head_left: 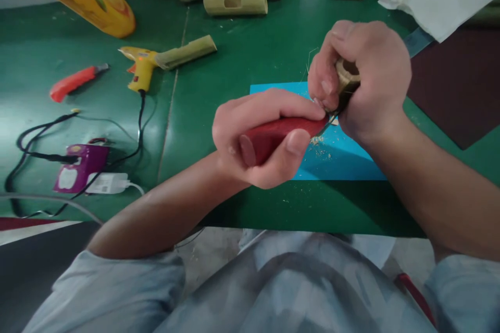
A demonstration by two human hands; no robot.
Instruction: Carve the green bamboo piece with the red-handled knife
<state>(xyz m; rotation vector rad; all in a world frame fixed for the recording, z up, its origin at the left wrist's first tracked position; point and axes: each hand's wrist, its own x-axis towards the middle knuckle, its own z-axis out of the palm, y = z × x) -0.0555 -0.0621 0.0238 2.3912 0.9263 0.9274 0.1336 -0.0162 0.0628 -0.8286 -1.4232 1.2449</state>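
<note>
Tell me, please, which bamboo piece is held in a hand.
The bamboo piece in the right hand, beside the red handle; the other bamboo pieces lie on the table.

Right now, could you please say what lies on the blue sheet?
Pale shavings dot the blue sheet; anything behind the left hand and right hand is covered.

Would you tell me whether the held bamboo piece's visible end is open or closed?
Open: the bamboo piece in the right hand shows a dark hollow inside its rim.
</note>
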